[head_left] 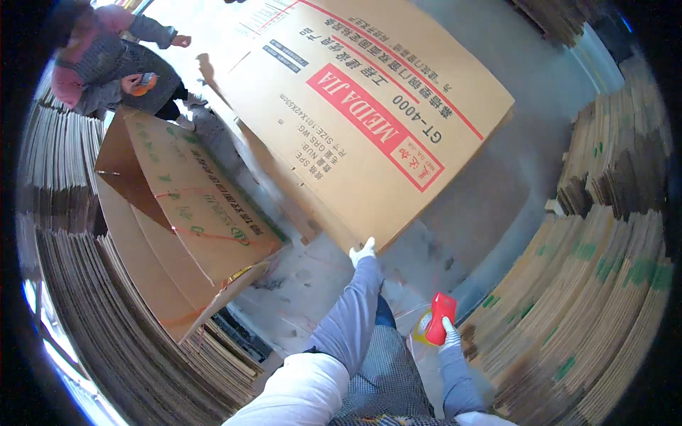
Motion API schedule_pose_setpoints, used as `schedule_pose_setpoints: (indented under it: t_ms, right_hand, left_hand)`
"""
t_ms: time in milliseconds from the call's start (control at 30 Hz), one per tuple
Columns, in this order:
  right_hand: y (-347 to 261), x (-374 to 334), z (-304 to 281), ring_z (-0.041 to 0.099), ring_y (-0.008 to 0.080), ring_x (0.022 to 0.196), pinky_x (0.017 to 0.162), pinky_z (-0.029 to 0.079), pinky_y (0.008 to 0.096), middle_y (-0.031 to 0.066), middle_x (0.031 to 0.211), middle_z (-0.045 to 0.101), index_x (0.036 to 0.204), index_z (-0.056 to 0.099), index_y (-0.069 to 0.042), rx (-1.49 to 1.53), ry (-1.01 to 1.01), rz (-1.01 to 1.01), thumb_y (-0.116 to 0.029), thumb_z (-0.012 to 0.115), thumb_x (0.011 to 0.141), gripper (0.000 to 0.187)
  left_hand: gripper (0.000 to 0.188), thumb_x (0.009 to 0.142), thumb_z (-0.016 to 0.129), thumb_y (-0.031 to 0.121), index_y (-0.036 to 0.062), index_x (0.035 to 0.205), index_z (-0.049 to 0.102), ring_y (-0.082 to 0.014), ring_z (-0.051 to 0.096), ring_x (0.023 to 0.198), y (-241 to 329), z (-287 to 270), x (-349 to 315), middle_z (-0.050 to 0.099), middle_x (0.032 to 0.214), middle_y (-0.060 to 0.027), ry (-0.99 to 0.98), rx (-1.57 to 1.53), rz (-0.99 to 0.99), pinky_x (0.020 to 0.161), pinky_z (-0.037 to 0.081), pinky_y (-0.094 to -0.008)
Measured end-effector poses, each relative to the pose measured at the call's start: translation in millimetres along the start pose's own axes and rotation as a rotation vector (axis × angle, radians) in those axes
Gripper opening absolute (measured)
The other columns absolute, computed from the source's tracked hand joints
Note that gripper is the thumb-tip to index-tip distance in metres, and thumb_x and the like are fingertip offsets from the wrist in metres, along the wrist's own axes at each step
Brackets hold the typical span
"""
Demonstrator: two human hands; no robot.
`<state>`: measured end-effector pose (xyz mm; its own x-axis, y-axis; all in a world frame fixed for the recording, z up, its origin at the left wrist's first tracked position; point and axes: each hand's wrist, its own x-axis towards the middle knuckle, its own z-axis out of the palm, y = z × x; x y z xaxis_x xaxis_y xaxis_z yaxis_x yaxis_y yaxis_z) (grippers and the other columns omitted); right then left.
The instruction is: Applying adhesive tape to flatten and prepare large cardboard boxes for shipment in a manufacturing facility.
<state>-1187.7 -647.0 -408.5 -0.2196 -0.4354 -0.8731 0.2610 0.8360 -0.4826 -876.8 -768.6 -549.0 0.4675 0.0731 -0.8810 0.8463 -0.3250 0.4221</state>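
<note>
Left hand [364, 250] grips the near corner of the big carton [387, 117], which lies ahead of it and spreads away to both left and right; because its far end leaves the view, I cannot tell surely its long axis. Right hand [450, 336] is closed around a red tool [444, 308], lower and farther from the carton.

The large carton [383, 135] is tan, printed with black characters, red stripes and a red band. The left hand [364, 253] and right hand [450, 335] are gloved in white; the handheld tool [444, 309] is red and yellow. The apron [383, 348] is finely checked in grey. The open box [192, 206] is brown with green and dark lettering.
</note>
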Motion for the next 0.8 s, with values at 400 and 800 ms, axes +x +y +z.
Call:
schedule_pose_setpoints:
  t_ms: [400,800]
  right_hand:
    - [2.7,-0.2,24.2,0.059,0.0260,0.095,0.085,0.048,0.0409,0.0126,0.108,0.059,0.120,0.049,0.001,0.002,-0.186,0.083,-0.027,0.067,0.081,0.052]
    - [-16.8,-0.9,74.1,0.061,0.0240,0.090,0.081,0.050,0.0394,0.0111,0.104,0.061,0.117,0.051,0.001,-0.055,-0.362,0.111,-0.030,0.069,0.078,0.053]
  left_hand:
    - [0.064,0.070,0.076,0.025,0.0026,0.124,0.051,-0.0262,0.051,0.109,-24.4,-44.7,50.4,0.056,0.121,-0.0135,-0.225,0.187,-0.046,0.090,0.041,-0.0399]
    - [0.060,0.071,0.076,0.025,0.0049,0.122,0.053,-0.0233,0.055,0.104,31.5,-104.1,42.9,0.059,0.116,-0.0115,-0.177,0.233,0.018,0.089,0.044,-0.0346]
